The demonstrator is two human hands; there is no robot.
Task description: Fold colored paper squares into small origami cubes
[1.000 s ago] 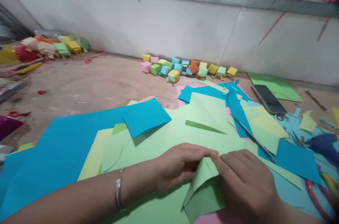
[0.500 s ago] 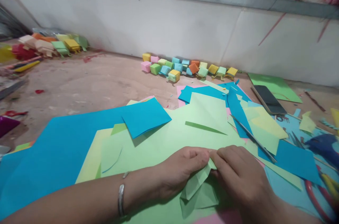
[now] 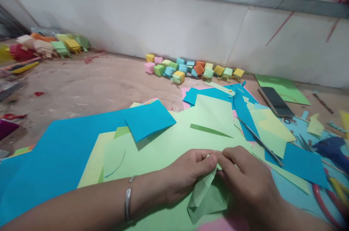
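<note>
Recorded largest first. Dusty pinkish table (image 3: 89,85), running back to a pale wall; across its near half a large blue sheet (image 3: 54,151), overlapped on the right by a large light-green sheet (image 3: 163,143); over the seam of the two, a smaller blue square (image 3: 148,118), one edge slightly lifted.

Low in the middle, left hand (image 3: 185,176) and right hand (image 3: 251,183), both above the light-green sheet, fingertips meeting; neither slack nor balled into a fist; left fingers (image 3: 207,163) and right fingers (image 3: 229,158) closed in a pinch on the upper corner of a folded green piece (image 3: 207,194).

Folded green piece located between the two hands, partly tucked under the left thumb; long axis from the pinched corner at the far end back toward the person, slanted a little to the left; bulk of it on the near side of the fingertips, below them; lower end free of either hand; resting on the sheet or held just clear of it, not determinable. Equally near to both hands, both gripping at the same corner.

Smaller items: dark phone (image 3: 276,102) at far right, well apart; thin metal rod (image 3: 259,140) lying diagonally just beyond the right hand, untouched; row of small paper cubes (image 3: 191,69) along the wall; silver bangle (image 3: 127,203) on the left wrist.
</note>
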